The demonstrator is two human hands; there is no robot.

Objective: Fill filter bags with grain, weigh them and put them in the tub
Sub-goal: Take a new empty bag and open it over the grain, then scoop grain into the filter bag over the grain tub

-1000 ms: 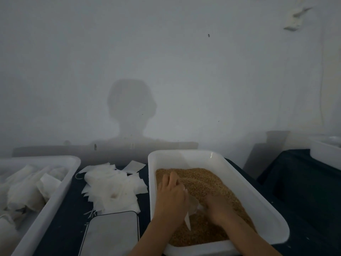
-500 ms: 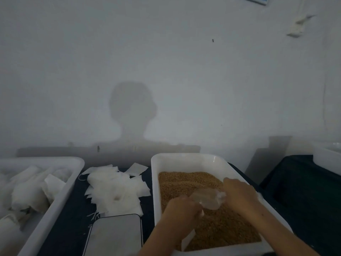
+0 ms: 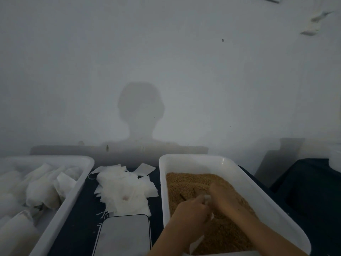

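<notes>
where my two hands meet over the grain (image 3: 186,182), a small filter bag (image 3: 207,197) shows as a pale scrap between them, low against the brown heap. my left hand (image 3: 190,211) has its fingers curled round the bag's near side, pinching it; my right hand (image 3: 224,197) lies on the grain just beyond, touching the bag, though i cannot tell whether its fingers are curled or flat, as they are blurred and partly sunk in. both hands sit inside the white grain tray (image 3: 239,174), toward its near half. just left of my left hand lies a flat scale (image 3: 122,235) with a pale grey top. beyond the scale, a loose pile of empty filter bags (image 3: 121,187) rests on the dark table (image 3: 77,218). further left stands a white tub (image 3: 70,198) holding filled bags (image 3: 40,189). well to the right of my right hand, another white container (image 3: 335,159) shows only at the edge. ahead, a pale wall (image 3: 166,52) carries a shadow (image 3: 141,111) of head and shoulders.
</notes>
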